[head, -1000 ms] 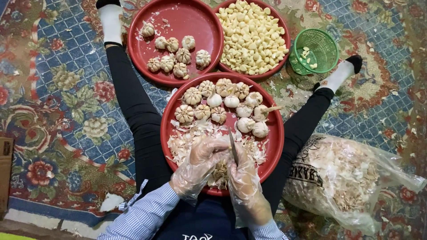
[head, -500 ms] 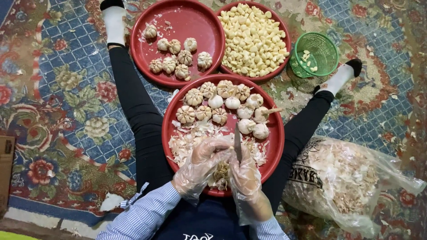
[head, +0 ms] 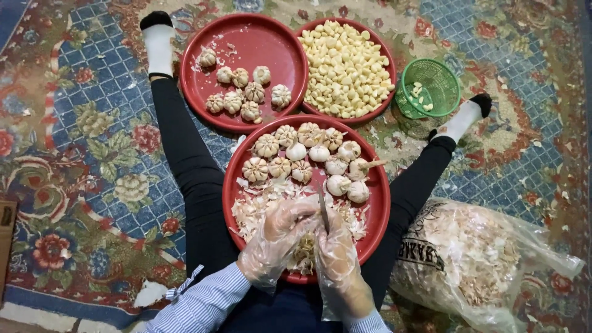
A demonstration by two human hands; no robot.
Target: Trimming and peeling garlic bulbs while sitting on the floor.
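Left hand (head: 277, 237), in a thin clear plastic glove, is curled around a garlic bulb (head: 303, 246) right over the near edge of the closest red tray (head: 377, 213). Right hand (head: 336, 246), gloved too, is clenched on a small knife (head: 322, 206), blade pointing away from the person and sitting just above the bulb. Both hands are pretty much touching each other.

That near tray sits on the floor between the person's spread legs, with a bunch of whole garlic heads (head: 308, 157) across its far half and a heap of papery skins (head: 259, 206) on the near half, around the hands.

Farther out there's a second red tray (head: 246, 37) on the left with a few more bulbs, and just beside it on the right a tray piled with peeled cloves (head: 345, 68). A small green basket (head: 431, 86) sits right of that, holding a few cloves. Near right, a clear plastic bag (head: 481, 265) stuffed with skins lies on the patterned carpet (head: 92, 123).
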